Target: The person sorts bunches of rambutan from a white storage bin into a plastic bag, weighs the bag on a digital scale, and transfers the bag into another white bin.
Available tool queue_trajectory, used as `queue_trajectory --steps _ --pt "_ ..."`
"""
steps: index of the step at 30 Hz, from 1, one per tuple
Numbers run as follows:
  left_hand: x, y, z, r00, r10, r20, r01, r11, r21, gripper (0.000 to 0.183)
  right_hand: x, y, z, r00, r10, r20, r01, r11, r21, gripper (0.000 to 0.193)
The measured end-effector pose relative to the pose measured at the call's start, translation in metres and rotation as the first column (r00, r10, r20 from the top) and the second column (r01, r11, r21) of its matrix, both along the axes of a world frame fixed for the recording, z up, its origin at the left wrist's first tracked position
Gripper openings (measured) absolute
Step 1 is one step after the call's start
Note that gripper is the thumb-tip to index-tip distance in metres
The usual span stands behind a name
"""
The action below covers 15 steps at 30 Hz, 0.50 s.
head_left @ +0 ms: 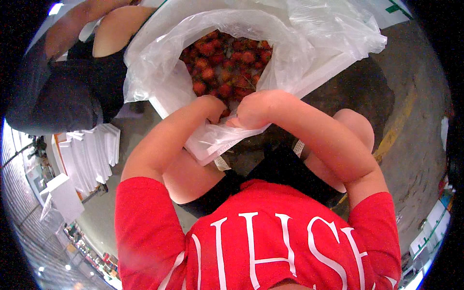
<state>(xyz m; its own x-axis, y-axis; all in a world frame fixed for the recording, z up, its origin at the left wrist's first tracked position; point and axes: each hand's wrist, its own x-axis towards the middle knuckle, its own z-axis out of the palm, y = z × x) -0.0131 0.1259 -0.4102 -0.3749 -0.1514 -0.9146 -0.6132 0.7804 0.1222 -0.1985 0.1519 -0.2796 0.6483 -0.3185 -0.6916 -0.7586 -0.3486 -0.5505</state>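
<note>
Red, hairy rambutans (208, 72) fill a foam box (333, 75) lined with a clear plastic bag (152, 58), whose gathered rim spreads over the sides. My left hand (211, 107) is curled at the near edge of the fruit, its fingers mostly hidden behind its back. Close beside it, my right hand (253, 108) has its fingers bent inward over the near fold of the bag. A small reddish patch shows between the two hands, too little of it to name. What either hand holds is hidden.
At the upper left another person's dark-clothed leg (63, 96) and bare arm are close to the box. White foam sheets (94, 152) stand stacked at the left. My bent knees flank the box's near corner. A faded yellow line (396, 125) crosses the concrete floor at the right.
</note>
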Motion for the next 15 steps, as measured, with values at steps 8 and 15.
queue_trajectory --steps 8,15 --pt "-0.033 -0.086 0.063 0.986 0.084 -0.146 -0.149 0.843 -0.517 0.034 -0.044 -0.012 0.009 0.996 -0.057 -0.069 0.045 0.985 -0.168 0.055" --pt "-0.123 -0.149 -0.035 0.783 0.018 -0.622 -0.374 0.812 -0.448 0.048 -0.036 -0.016 0.015 0.998 -0.051 -0.028 0.046 0.986 -0.160 0.051"
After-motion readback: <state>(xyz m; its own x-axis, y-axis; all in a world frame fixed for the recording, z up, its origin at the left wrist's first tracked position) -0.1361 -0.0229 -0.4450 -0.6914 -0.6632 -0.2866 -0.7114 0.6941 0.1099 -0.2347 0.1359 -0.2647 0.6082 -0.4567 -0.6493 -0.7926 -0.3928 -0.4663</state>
